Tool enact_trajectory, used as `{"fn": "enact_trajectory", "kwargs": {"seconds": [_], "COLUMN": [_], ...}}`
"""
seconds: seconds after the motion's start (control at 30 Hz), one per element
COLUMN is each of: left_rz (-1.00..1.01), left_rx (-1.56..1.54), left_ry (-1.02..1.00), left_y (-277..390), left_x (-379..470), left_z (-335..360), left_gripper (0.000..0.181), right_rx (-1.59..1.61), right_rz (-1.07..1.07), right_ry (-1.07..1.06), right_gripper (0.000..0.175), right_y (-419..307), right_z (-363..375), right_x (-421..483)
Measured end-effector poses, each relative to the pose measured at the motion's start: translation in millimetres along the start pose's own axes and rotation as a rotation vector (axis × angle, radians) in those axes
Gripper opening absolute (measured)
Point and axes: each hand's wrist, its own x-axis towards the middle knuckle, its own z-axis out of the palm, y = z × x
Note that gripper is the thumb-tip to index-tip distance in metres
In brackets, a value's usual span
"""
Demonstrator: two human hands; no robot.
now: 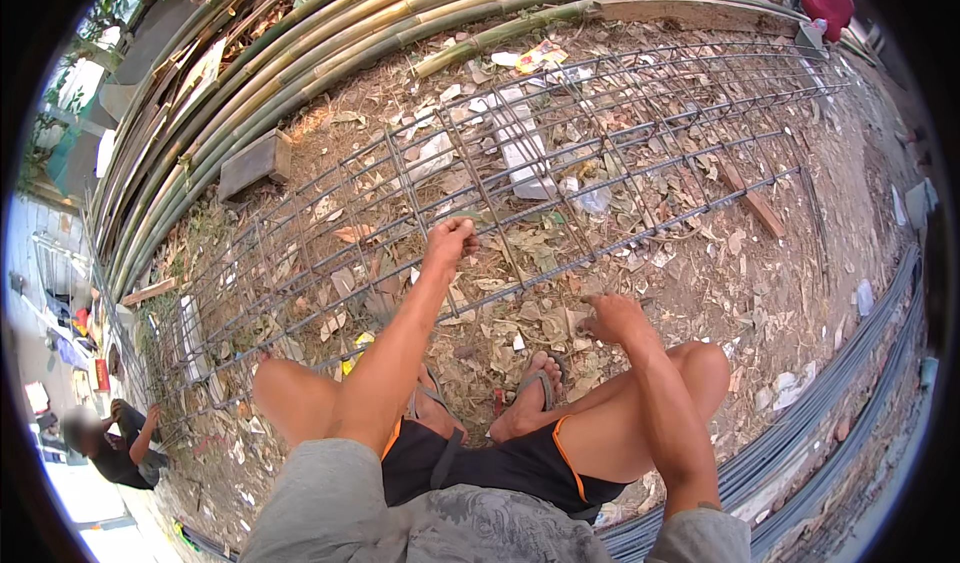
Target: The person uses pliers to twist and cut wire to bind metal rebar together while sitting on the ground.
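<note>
A long rebar cage [525,158], tied from ribbed bars and stirrups, lies before me at a slant. My left hand [452,239] is over its near half, fingers curled together close to a stirrup. Whether a wire is pinched in those fingers is too small to tell. Lower and to the right, my right hand [616,318] is on my side of the cage's near bar, apart from it. A thin dark tool [646,302] shows beside its knuckles, and the fingers curl around it; most of the tool is hidden.
Bamboo poles [360,45] are piled along the far side. A white block [521,143] and a wooden piece [754,199] lie under the cage. Bundled steel bars [832,413] run along the right. One person [124,443] crouches at the cage's left end; another [821,0] is far right.
</note>
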Motion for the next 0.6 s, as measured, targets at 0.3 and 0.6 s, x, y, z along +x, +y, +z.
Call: {"fn": "enact_trajectory", "kwargs": {"seconds": [0.3, 0.6], "left_rz": [0.438, 0.591], "left_rx": [0.511, 0.378], "left_ry": [0.162, 0.388], "left_y": [54.0, -11.6], "left_x": [-11.2, -99.6], "left_z": [75.5, 61.5], "left_gripper": [0.016, 0.016], "right_rx": [0.188, 0.38], "right_rz": [-0.057, -0.275], "right_ry": [0.086, 0.716], "right_gripper": [0.048, 0.036], "right_y": [-6.0, -87.4], "right_z": [-12.1, -80.1], "right_x": [1.8, 31.8]}}
